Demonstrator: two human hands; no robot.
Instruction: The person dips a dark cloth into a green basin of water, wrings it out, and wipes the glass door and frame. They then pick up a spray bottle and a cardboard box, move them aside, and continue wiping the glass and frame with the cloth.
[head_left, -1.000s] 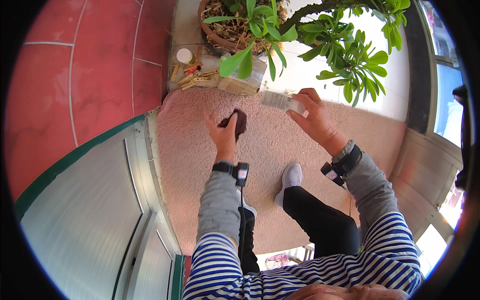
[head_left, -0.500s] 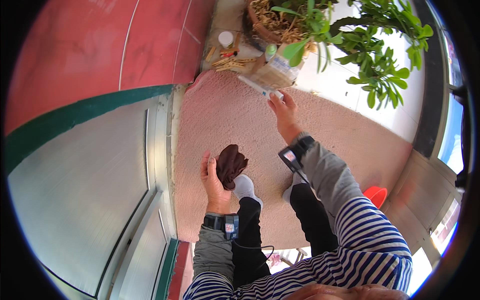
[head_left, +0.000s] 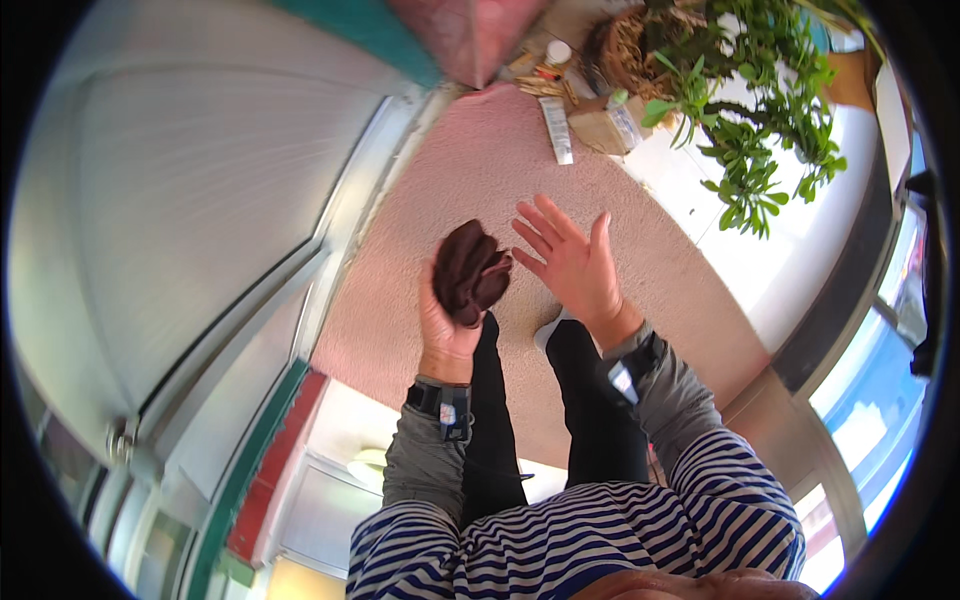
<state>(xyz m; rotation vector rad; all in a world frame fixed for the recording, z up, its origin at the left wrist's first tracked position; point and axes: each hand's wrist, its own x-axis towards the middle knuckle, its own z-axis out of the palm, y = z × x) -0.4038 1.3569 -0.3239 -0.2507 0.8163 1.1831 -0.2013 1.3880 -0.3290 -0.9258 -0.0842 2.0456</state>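
A crumpled dark brown cloth is held in my left hand, bunched over the palm so that most of the fingers are hidden. My right hand is open beside it, palm showing, fingers spread, with nothing in it. A small gap separates its fingertips from the cloth. Farther off, a white tube lies at the far edge of the pinkish rough floor, just left of a cardboard box.
Wooden clothes pegs and a white round lid or jar lie beyond the tube. A potted plant spreads leaves at the far right. A metal door stands along the left; a windowed wall lines the right.
My right hand has let go of the white tube, which now lies by the box, and has come back toward the cloth. My left hand has lifted the cloth slightly farther forward. The view has turned.
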